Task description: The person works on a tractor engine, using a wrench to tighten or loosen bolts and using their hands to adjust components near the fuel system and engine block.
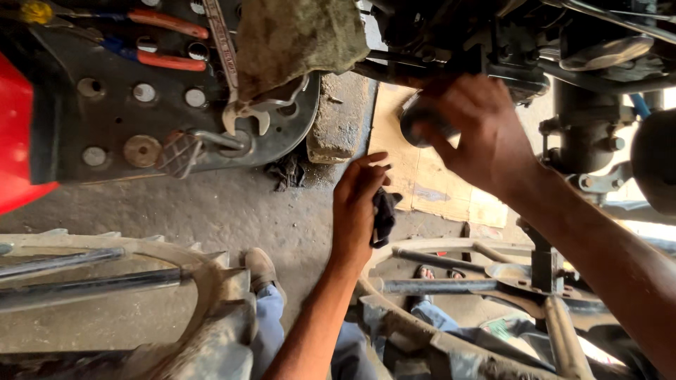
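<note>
My right hand [479, 130] is raised to the underside of a vehicle and grips a dark round cylindrical part [417, 119] below the greasy chassis linkage [493, 49]. My left hand [358, 204] is lower, in the middle of the view, and holds a dark rag [384, 214] bunched in its fingers. Both forearms reach up from the bottom of the view.
A black tool tray [113, 119] at upper left carries orange-handled pliers [169, 60], spanners [243, 116] and a dirty cloth [296, 39]. A stone block [338, 119] and cardboard [422, 176] lie on the concrete floor. Metal frames [451, 285] and my shoe [262, 271] are below.
</note>
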